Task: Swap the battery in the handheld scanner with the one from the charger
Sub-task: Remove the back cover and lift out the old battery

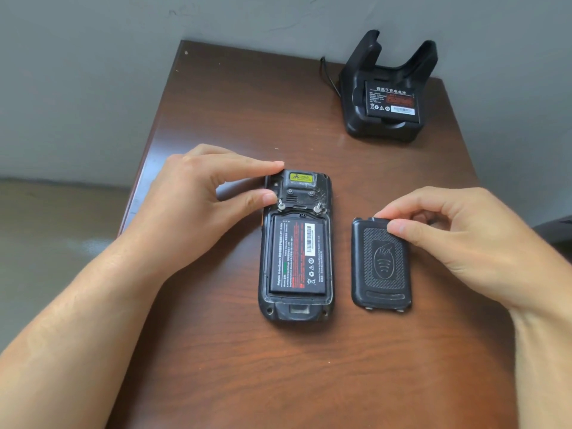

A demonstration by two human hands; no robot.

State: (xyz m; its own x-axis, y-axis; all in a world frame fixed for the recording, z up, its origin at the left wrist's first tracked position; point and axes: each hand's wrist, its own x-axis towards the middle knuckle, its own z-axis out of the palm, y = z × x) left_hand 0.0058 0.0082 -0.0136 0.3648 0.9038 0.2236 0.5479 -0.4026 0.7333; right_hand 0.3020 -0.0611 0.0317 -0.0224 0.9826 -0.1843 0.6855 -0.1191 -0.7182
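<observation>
— Pinched between thumb and fingertips of the right hand is the top edge of the black textured plastic back cover, which lies flat on the dark brown wood-grain table just right of the scanner. The left hand is half curled, thumb and forefinger touching the scanner's upper left edge, closed on nothing.

— Take it from the biggest thing down. Where does everything sit?

— The table fills the view. At its far right corner stands the black plastic charging cradle, with a flat black spare battery in its slot, label up. Mid-table lies the black handheld scanner, back up, cover off, its long axis running from the near edge toward the far one. The black rectangular battery sits seated in the open bay, along the same axis.

— So which hand goes for it?

— I'd judge the left; it already rests at the scanner's top, and the battery lies just nearer the person from those fingertips. The right is occupied with the cover, though it sits closer to the cradle.

— Any writing?

— The seated battery reads "Polymer Li-ion Battery," with red warning print and a barcode. The cradle battery carries Chinese characters and a red block, too small to read. The yellow sticker at the scanner's head is illegible.
</observation>
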